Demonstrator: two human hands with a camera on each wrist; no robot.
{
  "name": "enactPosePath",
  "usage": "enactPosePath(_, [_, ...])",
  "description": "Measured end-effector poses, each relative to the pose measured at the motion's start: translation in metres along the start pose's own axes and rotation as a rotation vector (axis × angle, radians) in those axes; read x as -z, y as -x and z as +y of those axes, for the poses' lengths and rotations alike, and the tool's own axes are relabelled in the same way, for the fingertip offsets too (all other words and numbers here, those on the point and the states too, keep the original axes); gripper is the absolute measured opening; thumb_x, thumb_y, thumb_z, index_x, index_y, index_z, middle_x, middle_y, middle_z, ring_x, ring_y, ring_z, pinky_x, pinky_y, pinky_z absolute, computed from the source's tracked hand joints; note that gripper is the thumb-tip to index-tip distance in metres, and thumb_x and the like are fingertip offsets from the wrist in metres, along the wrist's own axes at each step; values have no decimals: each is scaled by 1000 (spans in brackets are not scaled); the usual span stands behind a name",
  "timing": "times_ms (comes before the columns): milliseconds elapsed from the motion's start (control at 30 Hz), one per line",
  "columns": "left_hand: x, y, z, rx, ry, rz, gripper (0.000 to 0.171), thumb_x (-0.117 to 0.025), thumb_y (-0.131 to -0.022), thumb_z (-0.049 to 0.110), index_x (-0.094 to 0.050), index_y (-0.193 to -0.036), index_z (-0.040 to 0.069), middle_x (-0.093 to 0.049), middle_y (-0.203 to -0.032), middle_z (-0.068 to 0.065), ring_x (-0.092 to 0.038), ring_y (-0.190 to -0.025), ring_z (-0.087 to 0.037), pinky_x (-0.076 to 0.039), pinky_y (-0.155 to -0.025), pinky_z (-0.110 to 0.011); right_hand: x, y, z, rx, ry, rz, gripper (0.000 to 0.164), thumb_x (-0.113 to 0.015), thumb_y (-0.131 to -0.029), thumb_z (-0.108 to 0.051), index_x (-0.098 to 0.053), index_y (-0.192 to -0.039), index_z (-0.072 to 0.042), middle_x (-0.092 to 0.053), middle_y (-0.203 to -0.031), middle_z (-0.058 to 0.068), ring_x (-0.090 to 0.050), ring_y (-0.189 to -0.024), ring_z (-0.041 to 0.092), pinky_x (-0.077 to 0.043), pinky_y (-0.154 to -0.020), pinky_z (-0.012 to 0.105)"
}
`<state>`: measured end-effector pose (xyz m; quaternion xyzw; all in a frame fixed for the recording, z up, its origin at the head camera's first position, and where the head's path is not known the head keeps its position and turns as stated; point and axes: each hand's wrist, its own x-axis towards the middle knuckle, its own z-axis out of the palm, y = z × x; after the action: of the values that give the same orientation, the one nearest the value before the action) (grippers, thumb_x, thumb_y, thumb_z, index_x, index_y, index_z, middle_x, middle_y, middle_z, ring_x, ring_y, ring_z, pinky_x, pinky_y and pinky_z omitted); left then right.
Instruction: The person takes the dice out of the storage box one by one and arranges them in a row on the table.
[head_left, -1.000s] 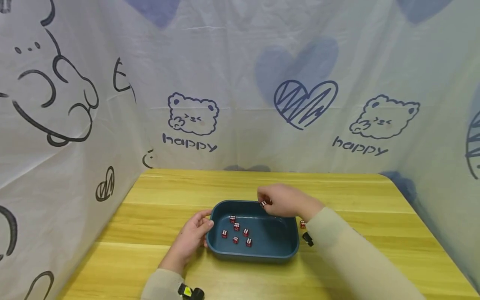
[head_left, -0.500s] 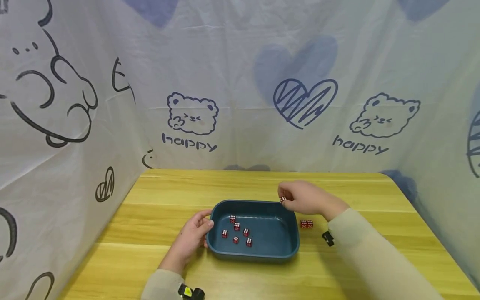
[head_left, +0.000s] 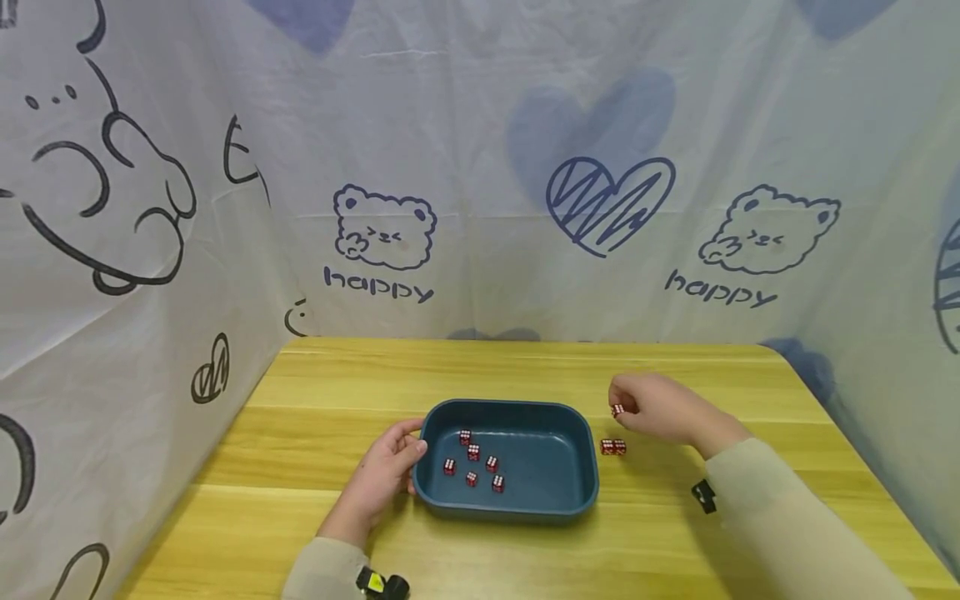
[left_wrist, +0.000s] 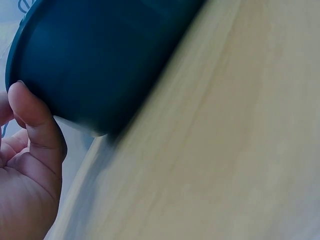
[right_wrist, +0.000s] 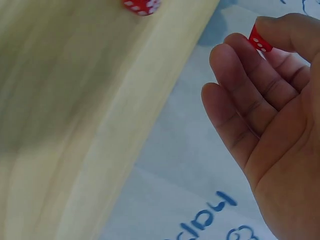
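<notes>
In the head view a dark teal rectangular tub (head_left: 506,515) stands on the table. My left hand (head_left: 381,467) grips its left end; in the left wrist view the thumb (left_wrist: 35,117) lies against the tub wall (left_wrist: 100,60). Several red dice (head_left: 473,452) with white dots lie in the tub's left half. To the right of the tub, two red dice (head_left: 612,447) sit side by side on the table. Above and behind them my right hand (head_left: 667,408) pinches a red die (right_wrist: 259,41) between thumb and fingers, while its other fingers stay loosely bent.
The yellow wood-grain table (head_left: 360,375) has a white printed curtain (head_left: 480,167) behind it and along both sides. A small black device (head_left: 382,583) is strapped at the left wrist, another (head_left: 703,496) at the right.
My right hand has moved right with the die, from over the tub's back rim to near the two dice on the table, uncovering them. The left hand and tub have stayed put.
</notes>
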<state>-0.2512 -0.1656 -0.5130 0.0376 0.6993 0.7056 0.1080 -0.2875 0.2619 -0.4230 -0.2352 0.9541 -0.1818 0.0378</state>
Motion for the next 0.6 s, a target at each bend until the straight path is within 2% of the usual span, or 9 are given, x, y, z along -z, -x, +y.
enactPosePath(367, [-1,2,0,1,-1,-9,43,-55,-105,10,-46,-146,4,-55,-104,-19,-51,-63,-17,-48,-53,-24,-23,21,22,-60,-32,-22,17,-69,-88,-5,-58,-90,-18,-51,-75,-5,-51,-73,15,-42,-66,34])
enactPosePath(600, [-1,1,1,-4,1,3,42,-54,-105,10,-46,-146,4,-54,-101,-17,-50,-63,-16,-47,-53,-24,-38,23,34,-82,-36,-35,17,-69,-88,-5,-58,-90,-18,-53,-77,-5,-50,-74,16,-42,-66,35])
